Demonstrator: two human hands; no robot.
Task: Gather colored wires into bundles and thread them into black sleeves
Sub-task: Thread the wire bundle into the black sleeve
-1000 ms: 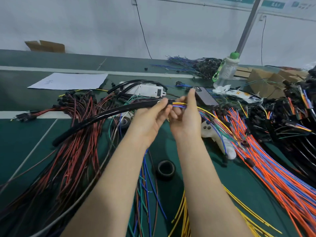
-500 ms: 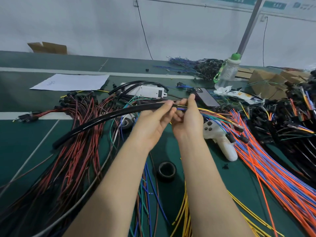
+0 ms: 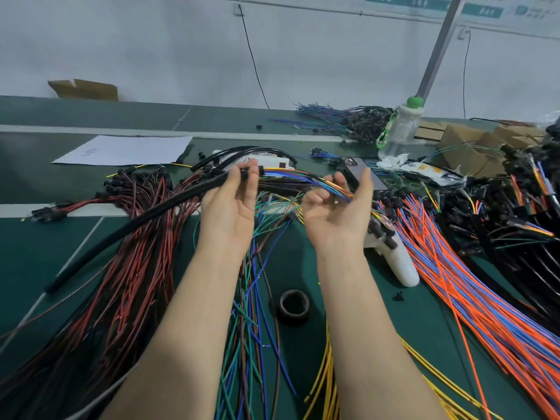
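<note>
My left hand (image 3: 231, 204), palm up, pinches the open end of a long black sleeve (image 3: 133, 228) that slopes down to the left over the table. A bundle of colored wires (image 3: 291, 175), yellow, blue, green and brown, comes out of that end and runs right into my right hand (image 3: 336, 213). My right hand, also palm up, holds the bundle with curled fingers a short way from the sleeve mouth. The bundle's far part drops behind my right hand.
Red-and-black wires (image 3: 121, 268) pile at the left, orange-and-blue wires (image 3: 472, 298) at the right, loose green, blue and yellow wires between my forearms. A black tape roll (image 3: 294, 304), a white controller (image 3: 397, 262), a phone (image 3: 360, 174), a bottle (image 3: 400, 128), a paper sheet (image 3: 127, 150) lie around.
My hands have turned palm up and moved apart. More of the wire bundle now shows between the sleeve end and my right hand.
</note>
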